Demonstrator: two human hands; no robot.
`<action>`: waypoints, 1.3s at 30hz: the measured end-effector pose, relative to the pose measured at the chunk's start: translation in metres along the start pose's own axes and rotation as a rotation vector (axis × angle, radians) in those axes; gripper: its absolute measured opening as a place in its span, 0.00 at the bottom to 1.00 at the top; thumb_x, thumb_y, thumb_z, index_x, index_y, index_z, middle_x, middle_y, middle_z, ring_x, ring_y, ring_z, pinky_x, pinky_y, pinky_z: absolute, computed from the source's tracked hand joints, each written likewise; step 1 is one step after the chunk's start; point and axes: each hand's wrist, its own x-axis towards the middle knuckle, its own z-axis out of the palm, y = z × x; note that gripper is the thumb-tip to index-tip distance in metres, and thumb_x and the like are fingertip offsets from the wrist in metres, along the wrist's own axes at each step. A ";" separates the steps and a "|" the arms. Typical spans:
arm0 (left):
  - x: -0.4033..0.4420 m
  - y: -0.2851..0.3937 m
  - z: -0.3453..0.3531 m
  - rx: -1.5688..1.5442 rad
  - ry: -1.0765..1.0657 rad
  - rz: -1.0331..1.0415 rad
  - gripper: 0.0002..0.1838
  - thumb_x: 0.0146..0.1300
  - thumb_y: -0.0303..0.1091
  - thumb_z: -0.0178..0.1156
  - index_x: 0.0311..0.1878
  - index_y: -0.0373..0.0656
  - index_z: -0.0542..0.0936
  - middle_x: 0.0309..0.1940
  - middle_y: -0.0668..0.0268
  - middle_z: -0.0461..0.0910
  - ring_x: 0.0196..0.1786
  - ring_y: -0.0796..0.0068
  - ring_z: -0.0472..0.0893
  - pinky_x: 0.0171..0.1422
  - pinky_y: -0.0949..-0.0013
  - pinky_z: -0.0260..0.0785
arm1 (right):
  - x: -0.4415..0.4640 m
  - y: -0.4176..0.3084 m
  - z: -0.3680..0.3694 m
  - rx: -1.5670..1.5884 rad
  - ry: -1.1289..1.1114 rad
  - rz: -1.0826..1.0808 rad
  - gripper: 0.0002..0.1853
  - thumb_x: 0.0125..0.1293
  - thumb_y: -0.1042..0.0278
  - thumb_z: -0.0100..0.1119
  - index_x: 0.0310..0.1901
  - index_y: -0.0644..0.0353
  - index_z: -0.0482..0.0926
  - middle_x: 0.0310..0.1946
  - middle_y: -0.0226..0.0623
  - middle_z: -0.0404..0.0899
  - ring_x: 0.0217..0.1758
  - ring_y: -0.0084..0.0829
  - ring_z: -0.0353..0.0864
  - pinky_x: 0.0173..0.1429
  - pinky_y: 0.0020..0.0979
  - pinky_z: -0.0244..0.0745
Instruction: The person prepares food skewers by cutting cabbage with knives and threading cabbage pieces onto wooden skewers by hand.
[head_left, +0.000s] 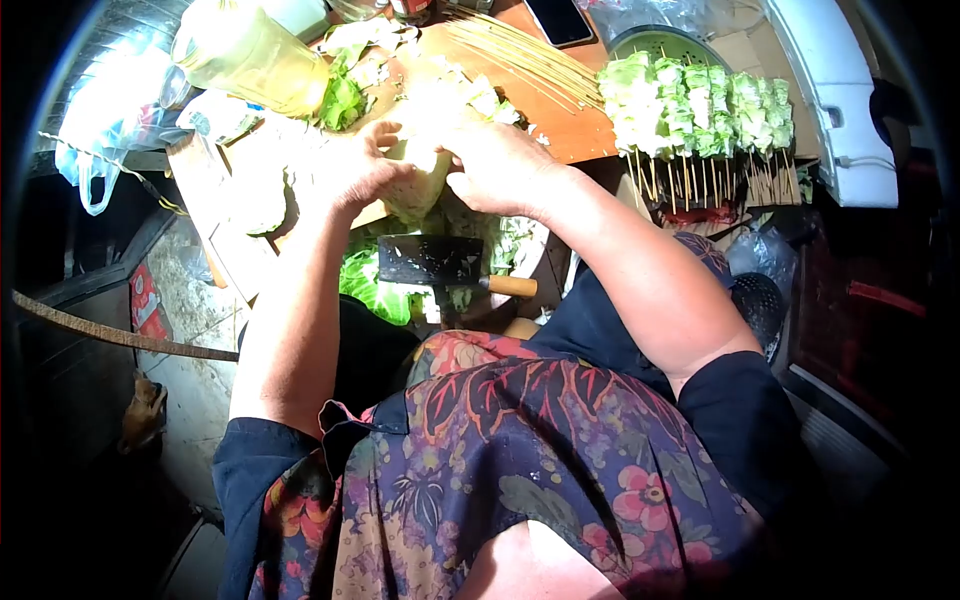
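Between my hands is a pale green piece of cabbage (422, 182) at the near edge of the wooden table. My left hand (365, 168) grips its left side with bent fingers. On its right side, my right hand (500, 165) pinches the upper edge with thumb and fingers. Strong glare washes out part of both hands and the leaves behind them. Just below lies a cleaver (430, 258) with a dark blade and a wooden handle (512, 287). Another pale cabbage piece (257, 200) rests left of my left hand.
Loose bamboo skewers (530, 55) and a phone (560, 20) lie at the back. Skewered cabbage leaves (695, 105) are lined up at the right, near a green bowl (660, 42). A yellowish clear container (250, 60) leans at the back left. Green leaves (375, 285) lie below the table edge.
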 end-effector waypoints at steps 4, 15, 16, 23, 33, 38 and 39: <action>-0.001 -0.005 -0.002 -0.103 0.105 0.061 0.44 0.48 0.28 0.73 0.69 0.39 0.62 0.65 0.47 0.66 0.65 0.56 0.70 0.66 0.60 0.68 | 0.018 0.008 0.019 -0.048 0.123 -0.149 0.16 0.57 0.72 0.53 0.49 0.58 0.78 0.51 0.44 0.76 0.57 0.43 0.73 0.61 0.39 0.70; -0.020 -0.013 -0.009 -0.227 0.105 -0.226 0.42 0.52 0.34 0.73 0.67 0.34 0.63 0.52 0.52 0.76 0.42 0.66 0.82 0.46 0.66 0.76 | 0.046 0.019 0.050 -0.101 0.214 -0.269 0.16 0.66 0.59 0.51 0.53 0.44 0.81 0.53 0.30 0.78 0.60 0.36 0.71 0.67 0.34 0.65; -0.021 -0.016 -0.010 -0.288 0.034 -0.229 0.40 0.54 0.34 0.72 0.67 0.33 0.64 0.48 0.53 0.79 0.38 0.68 0.82 0.42 0.67 0.77 | 0.046 0.017 0.050 -0.101 0.208 -0.271 0.16 0.66 0.59 0.51 0.53 0.44 0.81 0.53 0.30 0.78 0.60 0.36 0.71 0.67 0.34 0.65; -0.019 -0.017 -0.007 -0.229 0.126 -0.205 0.34 0.56 0.29 0.69 0.64 0.30 0.66 0.44 0.54 0.80 0.39 0.71 0.82 0.42 0.68 0.76 | 0.046 0.006 0.037 -0.224 0.042 -0.268 0.14 0.65 0.60 0.51 0.50 0.43 0.82 0.53 0.31 0.78 0.59 0.34 0.72 0.67 0.34 0.65; -0.032 0.013 -0.011 0.163 0.173 -0.179 0.28 0.50 0.29 0.70 0.56 0.32 0.76 0.39 0.58 0.83 0.41 0.72 0.82 0.47 0.70 0.74 | 0.050 0.013 0.046 -0.097 0.004 -0.118 0.20 0.66 0.49 0.50 0.54 0.47 0.80 0.54 0.38 0.77 0.62 0.39 0.69 0.69 0.37 0.62; -0.021 -0.007 -0.010 0.182 0.207 -0.124 0.27 0.48 0.33 0.71 0.53 0.36 0.79 0.40 0.60 0.84 0.40 0.73 0.82 0.48 0.68 0.73 | 0.051 0.018 0.051 0.032 0.072 -0.064 0.22 0.63 0.46 0.53 0.52 0.50 0.81 0.52 0.39 0.77 0.60 0.39 0.70 0.68 0.37 0.63; -0.018 -0.010 -0.010 0.171 0.189 -0.101 0.27 0.48 0.34 0.72 0.53 0.37 0.79 0.39 0.60 0.84 0.40 0.73 0.82 0.48 0.68 0.73 | 0.052 0.019 0.052 0.079 0.081 -0.057 0.23 0.62 0.45 0.54 0.50 0.52 0.81 0.50 0.40 0.78 0.60 0.38 0.70 0.68 0.36 0.63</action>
